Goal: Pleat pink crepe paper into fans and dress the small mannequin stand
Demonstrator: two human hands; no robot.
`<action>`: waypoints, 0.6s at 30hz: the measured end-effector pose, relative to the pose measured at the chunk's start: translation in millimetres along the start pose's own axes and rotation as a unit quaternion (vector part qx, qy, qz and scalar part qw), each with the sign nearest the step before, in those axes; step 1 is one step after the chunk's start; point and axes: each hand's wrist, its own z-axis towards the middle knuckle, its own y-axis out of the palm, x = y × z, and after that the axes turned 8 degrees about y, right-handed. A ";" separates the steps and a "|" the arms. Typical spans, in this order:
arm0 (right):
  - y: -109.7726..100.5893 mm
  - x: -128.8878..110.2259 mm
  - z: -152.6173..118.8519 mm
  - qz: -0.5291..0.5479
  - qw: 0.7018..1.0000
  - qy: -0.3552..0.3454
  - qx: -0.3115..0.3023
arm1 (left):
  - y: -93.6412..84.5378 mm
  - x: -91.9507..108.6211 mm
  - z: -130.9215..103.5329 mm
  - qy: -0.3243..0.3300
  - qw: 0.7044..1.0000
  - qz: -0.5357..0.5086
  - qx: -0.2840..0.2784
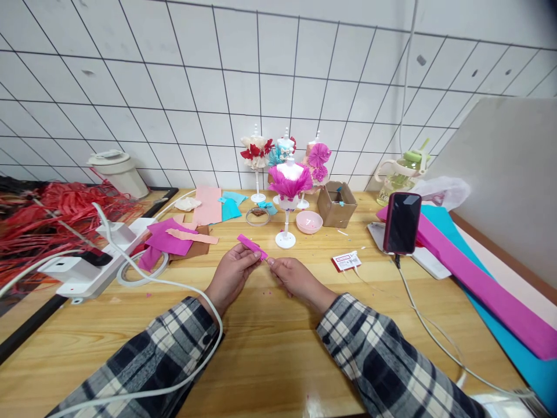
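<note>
My left hand [232, 274] is closed on a narrow magenta strip of crepe paper [252, 246], pinched between thumb and fingers. At the strip's right end, the thumb and finger of my right hand [292, 275] are pressed together on its tip; the exact grip is partly hidden. Just beyond the hands stands a small white mannequin stand [286, 223] with a ruffled magenta paper collar [290, 181]. Tiny magenta scraps lie on the wooden table [265, 342] near my fingers.
Several decorated mannequins [256, 152] stand behind, beside a pink bowl [309, 222] and cardboard box [337, 204]. Coloured paper pieces [174, 238] and a power strip [102, 261] lie left. On the right are a phone [402, 223], a label [347, 260] and long magenta paper [487, 284]. A white cable [198, 287] crosses my left forearm.
</note>
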 end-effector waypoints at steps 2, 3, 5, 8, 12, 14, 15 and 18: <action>0.1 0.2 0.1 -0.004 1.000 0.001 -0.003 | -0.2 0.0 0.5 0.000 1.000 -0.004 0.005; 0.1 0.5 0.2 -0.006 1.000 0.000 -0.005 | -0.6 0.0 0.8 0.001 1.000 -0.006 0.011; 0.3 1.3 0.6 -0.011 1.000 -0.002 -0.001 | -1.5 -0.3 1.4 0.003 1.000 -0.011 0.025; 0.8 2.7 1.7 -0.014 1.000 -0.002 0.023 | -2.7 -1.0 2.0 0.005 0.999 -0.015 0.039; 2.1 3.6 2.6 -0.017 0.999 -0.008 0.037 | -2.9 -2.5 1.6 -0.007 0.999 -0.011 0.030; 2.5 3.6 2.4 -0.018 0.999 -0.013 0.039 | -2.8 -2.9 1.2 -0.007 1.000 -0.009 0.026; 2.7 3.6 2.2 -0.018 0.999 -0.016 0.040 | -2.7 -3.1 1.1 -0.006 1.000 -0.009 0.024; 2.6 4.1 2.0 -0.019 0.999 -0.020 0.041 | -2.3 -3.0 0.7 -0.001 1.000 -0.005 0.016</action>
